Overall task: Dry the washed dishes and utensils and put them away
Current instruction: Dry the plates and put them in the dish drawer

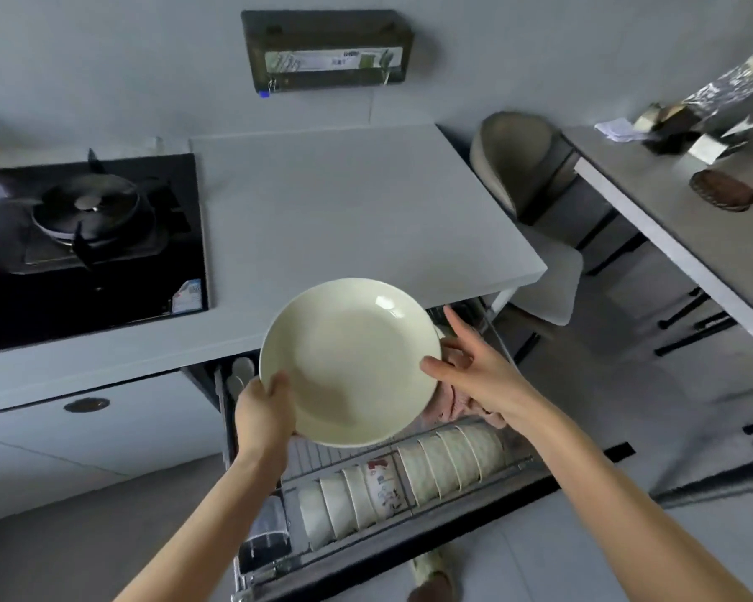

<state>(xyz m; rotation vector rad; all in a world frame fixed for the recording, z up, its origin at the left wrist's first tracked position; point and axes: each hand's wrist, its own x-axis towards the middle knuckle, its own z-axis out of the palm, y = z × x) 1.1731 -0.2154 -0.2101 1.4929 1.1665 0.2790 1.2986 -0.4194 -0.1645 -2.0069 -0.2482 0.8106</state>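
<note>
A cream-white deep plate [348, 362] is held tilted over an open pull-out dish drawer [409, 536]. My left hand [264, 412] grips the plate's lower left rim. My right hand [474, 371] touches the right rim with its thumb, fingers spread, and holds a pink cloth [453, 399] behind the plate. In the drawer's wire rack stand rows of white bowls [453, 462], one with a red pattern [381, 484].
A white counter [357, 210] lies behind the plate, with a black gas hob [83, 245] at the left. A grey chair [527, 176] and a table [670, 202] with small items stand at the right. A slippered foot [431, 575] shows below the drawer.
</note>
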